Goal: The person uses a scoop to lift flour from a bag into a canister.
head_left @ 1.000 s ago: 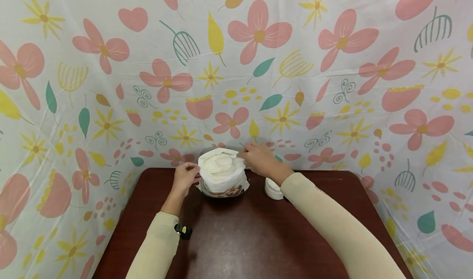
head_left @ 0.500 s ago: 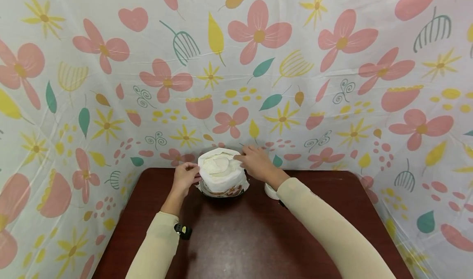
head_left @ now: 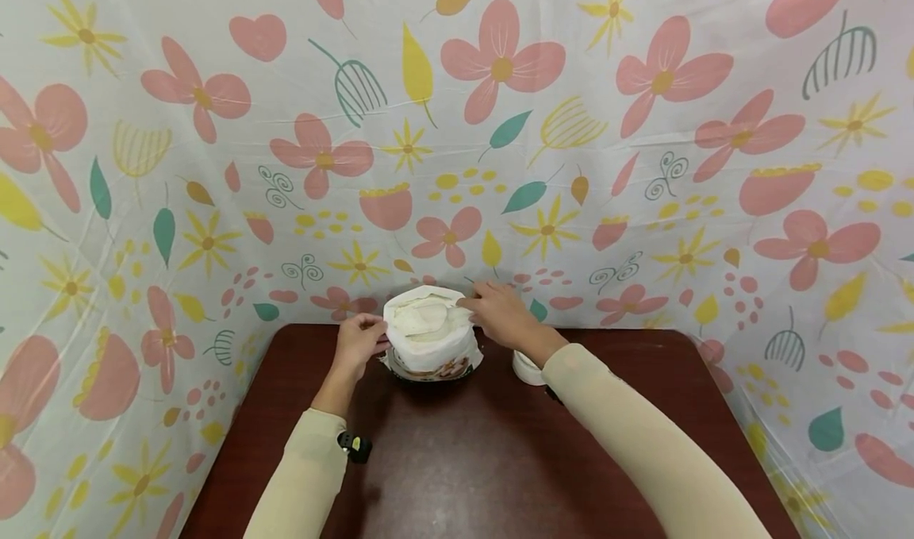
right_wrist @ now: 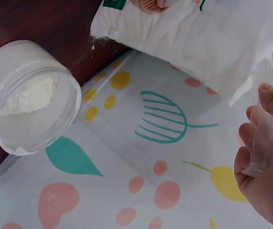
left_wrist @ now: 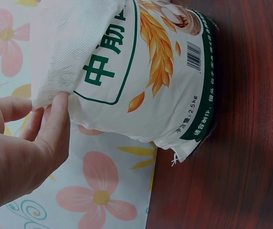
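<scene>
A white cloth flour bag (left_wrist: 112,71) with green lettering and printed wheat stands upright, its mouth folded outward. At its left side my left hand (head_left: 357,342) pinches the folded rim (left_wrist: 55,71) between thumb and fingers. My right hand (head_left: 501,313) is at the bag's right edge, its fingers curled round the translucent handle of a scoop (right_wrist: 265,138). Inside the mouth, the pale oval end of the scoop (head_left: 427,315) lies among the white flour (head_left: 410,325). To the right, a clear-walled round jar (right_wrist: 24,52) stands uncapped, some flour (right_wrist: 34,98) inside.
The dark red-brown table (head_left: 457,452) extends in front of the bag. Behind it and on both sides hangs a white sheet (head_left: 457,158) printed with flowers. Flour specks (right_wrist: 98,43) lie by the bag's base. A small black device (head_left: 355,446) sits on my left wrist.
My right hand dipped a little left over the bag's mouth and came slightly back right, the scoop shifting in the flour with it. My left hand keeps its pinch on the rim.
</scene>
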`<move>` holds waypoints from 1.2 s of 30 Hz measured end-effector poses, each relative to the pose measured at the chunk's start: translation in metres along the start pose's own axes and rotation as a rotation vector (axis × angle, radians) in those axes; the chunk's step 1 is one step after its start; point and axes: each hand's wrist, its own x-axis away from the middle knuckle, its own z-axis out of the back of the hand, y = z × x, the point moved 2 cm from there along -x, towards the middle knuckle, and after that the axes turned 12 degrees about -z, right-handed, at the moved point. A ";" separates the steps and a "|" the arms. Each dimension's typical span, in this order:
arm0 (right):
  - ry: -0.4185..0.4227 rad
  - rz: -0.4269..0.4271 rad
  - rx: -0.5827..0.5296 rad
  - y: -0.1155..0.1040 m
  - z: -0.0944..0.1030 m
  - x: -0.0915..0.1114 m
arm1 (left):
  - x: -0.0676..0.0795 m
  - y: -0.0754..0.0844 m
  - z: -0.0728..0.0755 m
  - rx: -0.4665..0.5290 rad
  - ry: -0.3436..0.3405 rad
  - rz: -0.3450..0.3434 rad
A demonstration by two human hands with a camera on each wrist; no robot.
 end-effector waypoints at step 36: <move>0.190 -0.157 -0.311 0.030 -0.025 0.048 | -0.001 0.001 0.000 -0.010 -0.012 0.039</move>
